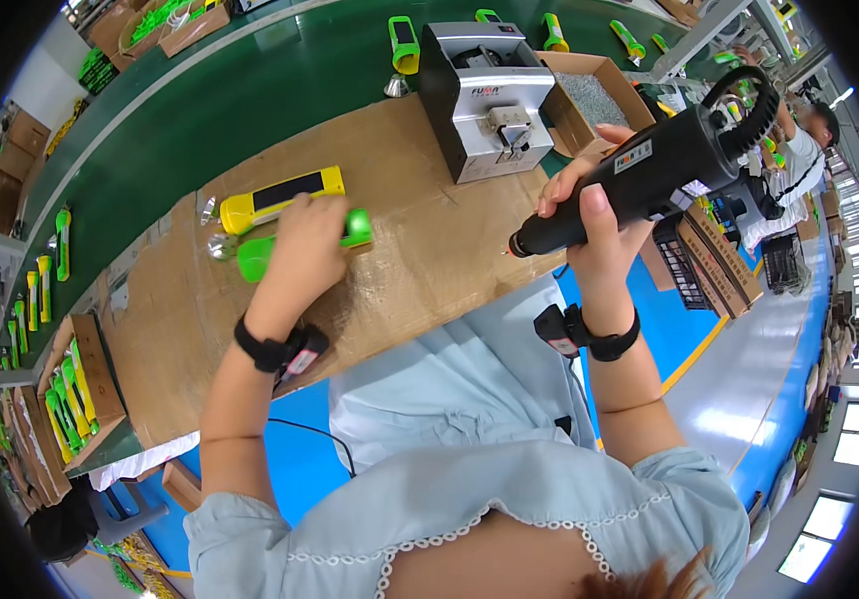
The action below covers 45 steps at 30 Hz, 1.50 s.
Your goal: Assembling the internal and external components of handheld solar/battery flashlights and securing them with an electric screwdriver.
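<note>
My right hand (pixel 604 215) is wrapped around a black electric screwdriver (pixel 649 165), whose tip points left over the front edge of the cardboard sheet (pixel 429 255). With curled fingers, my left hand (pixel 308 235) holds a green flashlight body (pixel 258 260) down on that sheet; the hand hides its middle. A clear round part (pixel 221 247) shows at the body's left end. Just beyond lies a yellow flashlight body (pixel 240 213) with a dark panel along its top, close to my left fingers.
A grey-and-black screw feeder (pixel 449 110) stands at the back, beside a carton of small screws (pixel 589 95). Green and yellow flashlights (pixel 404 45) lie along the green conveyor (pixel 280 70). At left is a carton of flashlights (pixel 100 384). Another person (pixel 799 150) is at far right.
</note>
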{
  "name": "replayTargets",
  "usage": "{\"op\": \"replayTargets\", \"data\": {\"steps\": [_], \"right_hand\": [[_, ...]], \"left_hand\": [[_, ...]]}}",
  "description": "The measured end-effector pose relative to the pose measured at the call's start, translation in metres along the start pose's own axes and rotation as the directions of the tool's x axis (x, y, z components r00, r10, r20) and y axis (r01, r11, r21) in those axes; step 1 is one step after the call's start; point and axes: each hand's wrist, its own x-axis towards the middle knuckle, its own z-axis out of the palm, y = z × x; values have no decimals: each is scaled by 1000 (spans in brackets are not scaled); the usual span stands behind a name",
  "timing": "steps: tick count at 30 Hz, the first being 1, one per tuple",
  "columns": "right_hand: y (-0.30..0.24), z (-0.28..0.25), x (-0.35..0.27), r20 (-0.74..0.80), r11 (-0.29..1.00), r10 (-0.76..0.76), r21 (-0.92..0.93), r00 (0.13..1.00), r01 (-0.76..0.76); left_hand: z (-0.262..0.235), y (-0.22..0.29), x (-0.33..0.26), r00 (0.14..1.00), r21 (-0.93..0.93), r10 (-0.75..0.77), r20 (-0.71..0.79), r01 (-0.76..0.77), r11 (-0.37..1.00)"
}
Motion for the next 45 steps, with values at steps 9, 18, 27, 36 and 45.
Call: {"op": "replayTargets", "data": {"steps": [9, 18, 27, 36, 45], "right_hand": [[21, 23, -5, -92, 987, -77, 137, 993, 89], [34, 40, -3, -122, 997, -52, 54, 991, 59], [42, 47, -3, -101, 997, -33, 72, 994, 40], [56, 51, -4, -133, 989, -27, 139, 991, 45], [57, 50, -7, -104, 990, -1, 139, 995, 15]], "left_hand": [[48, 59, 22, 981, -327, 68, -184, -127, 936], [47, 60, 13, 987, -294, 64, -150, -106, 950], [46, 58, 13, 985, -286, 67, -158, -110, 952], [47, 56, 14, 985, -299, 59, -163, -106, 948], [55, 62, 11, 975, -206, 108, -195, -148, 967]]}}
